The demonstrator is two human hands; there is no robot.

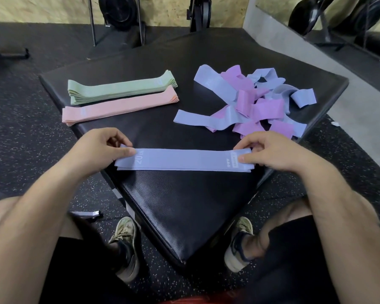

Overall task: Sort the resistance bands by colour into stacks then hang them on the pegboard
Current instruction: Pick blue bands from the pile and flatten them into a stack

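A small stack of blue bands [184,160] lies flat across the near part of the black mat [184,216]. My left hand [101,148] pinches its left end, thumb on top. Its right end is pinched by my right hand [270,152]. Further back on the left lie a neat green stack [121,88] and, just in front of it, a pink stack [119,107]. At the back right is a loose tangle of blue and purple bands [252,104].
The mat sits on speckled rubber floor [20,128]. My knees and shoes [125,238] flank its near corner. A small dark object [90,214] lies on the floor by my left knee. Weight plates on racks [116,12] stand along the back wall.
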